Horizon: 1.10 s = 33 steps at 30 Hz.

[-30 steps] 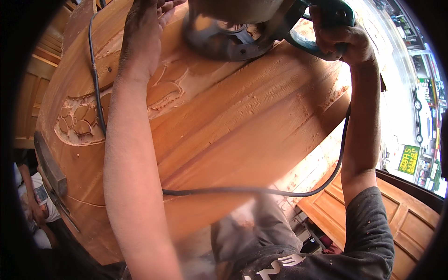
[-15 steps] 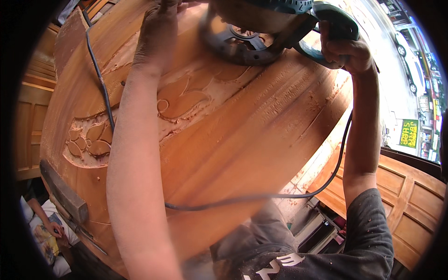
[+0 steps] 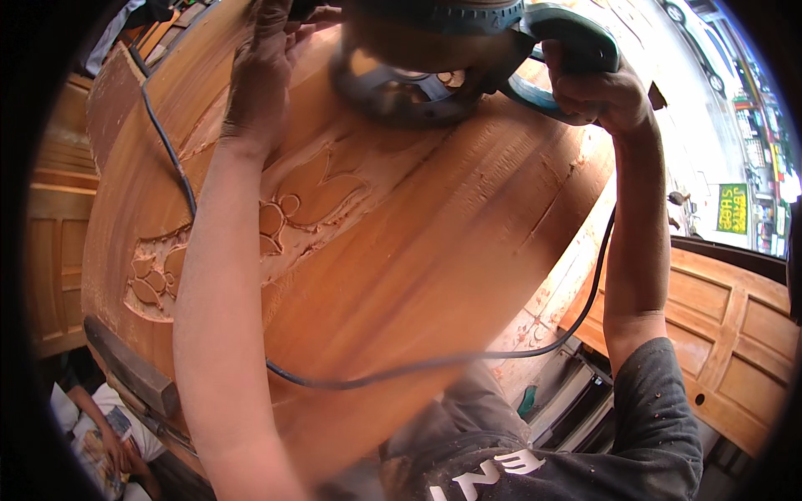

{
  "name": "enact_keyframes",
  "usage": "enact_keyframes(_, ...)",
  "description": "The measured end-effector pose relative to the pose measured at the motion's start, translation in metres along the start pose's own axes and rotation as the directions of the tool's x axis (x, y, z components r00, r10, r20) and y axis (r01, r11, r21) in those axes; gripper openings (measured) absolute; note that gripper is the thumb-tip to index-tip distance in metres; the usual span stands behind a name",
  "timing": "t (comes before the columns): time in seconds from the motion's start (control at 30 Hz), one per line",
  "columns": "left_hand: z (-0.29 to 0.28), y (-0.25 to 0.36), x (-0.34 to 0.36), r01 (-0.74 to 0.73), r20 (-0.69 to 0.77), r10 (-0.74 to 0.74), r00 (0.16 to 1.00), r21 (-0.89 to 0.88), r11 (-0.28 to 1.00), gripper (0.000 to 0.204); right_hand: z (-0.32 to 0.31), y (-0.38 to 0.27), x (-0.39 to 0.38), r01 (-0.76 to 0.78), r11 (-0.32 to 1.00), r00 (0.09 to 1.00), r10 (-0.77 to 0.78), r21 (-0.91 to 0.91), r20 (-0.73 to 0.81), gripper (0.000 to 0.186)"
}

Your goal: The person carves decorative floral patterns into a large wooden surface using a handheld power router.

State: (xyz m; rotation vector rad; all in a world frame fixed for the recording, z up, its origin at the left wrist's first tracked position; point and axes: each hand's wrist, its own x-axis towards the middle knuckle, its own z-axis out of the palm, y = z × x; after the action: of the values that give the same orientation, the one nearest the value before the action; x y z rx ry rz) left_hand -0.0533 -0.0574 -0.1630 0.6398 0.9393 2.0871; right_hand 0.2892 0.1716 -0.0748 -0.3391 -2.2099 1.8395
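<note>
My right hand (image 3: 603, 93) is closed round the dark green D-shaped handle of a plunge router (image 3: 409, 88). Its round base rests on a large brown wooden panel (image 3: 376, 284), at the far side. At the top edge my left hand (image 3: 271, 71) has its fingers curled on a dark grip on the router's left side, mostly cut off by the picture's edge. Carved flower and leaf outlines (image 3: 305, 200) with a lowered, rough ground run across the panel beside my left forearm. The router's bit is hidden.
A black power cord (image 3: 443, 361) loops from behind my left forearm to my right arm. A dark wooden block (image 3: 129, 367) sits at the panel's left edge. Panelled doors (image 3: 723, 334) lie at right. Another person's hands (image 3: 117, 447) show at lower left. Shavings litter the tiles (image 3: 530, 321).
The router and both my hands have shifted slightly left in the picture, and the view has moved a little. My grip stays the same; more of the carved flower shows beside my left forearm.
</note>
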Motion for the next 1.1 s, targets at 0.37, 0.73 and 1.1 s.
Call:
enact_keyframes(0.37,0.052,0.022,-0.025,0.003,0.016,-0.009,1.000,0.341,0.940,0.052,0.014,-0.005,-0.014,0.055,0.998,0.998,-0.055,-0.008,0.004,0.049)
enact_keyframes(0.73,0.053,0.009,-0.004,-0.140,0.173,0.076,0.982,0.391,0.910,0.064,0.035,-0.008,-0.033,-0.084,0.996,0.972,0.083,0.003,-0.218,0.041)
enact_keyframes(1.1,0.054,0.012,0.009,-0.206,0.321,0.096,0.942,0.327,0.922,0.066,0.044,-0.012,-0.035,-0.038,0.999,0.976,0.034,-0.018,-0.216,0.037)
